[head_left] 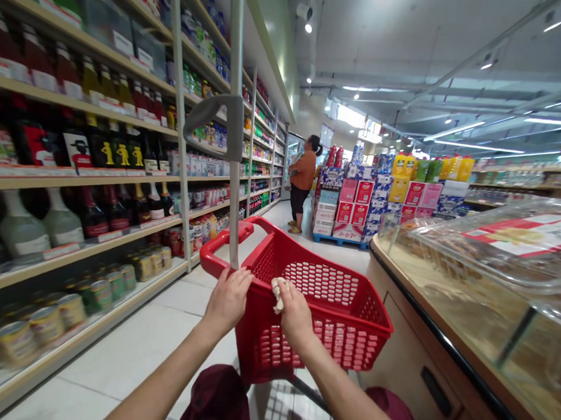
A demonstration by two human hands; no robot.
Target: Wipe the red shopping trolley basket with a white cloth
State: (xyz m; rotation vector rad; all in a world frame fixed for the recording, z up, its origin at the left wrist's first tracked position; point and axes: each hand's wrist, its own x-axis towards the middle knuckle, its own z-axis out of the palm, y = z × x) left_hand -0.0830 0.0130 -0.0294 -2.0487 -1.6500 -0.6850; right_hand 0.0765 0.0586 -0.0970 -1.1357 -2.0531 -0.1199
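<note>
A red plastic shopping basket (313, 312) on wheels, with perforated walls, stands right in front of me. From its left end rises a long metal pole with a grey grip (235, 129). My left hand (227, 300) is closed over the basket's near rim, close to the foot of the pole; its fingertips are partly hidden. In my closed right hand (296, 314) is a crumpled off-white cloth (277, 296), pressed against the same rim. No goods show in the visible part of the basket.
Shelves (98, 178) of bottles and cans line the left side. A glass-topped counter (421, 305) runs close along the right. Ahead, a person in an orange top (302, 173) stands near stacked drink cartons (353, 204) on a blue pallet. Pale floor tiles (181, 311) lie between.
</note>
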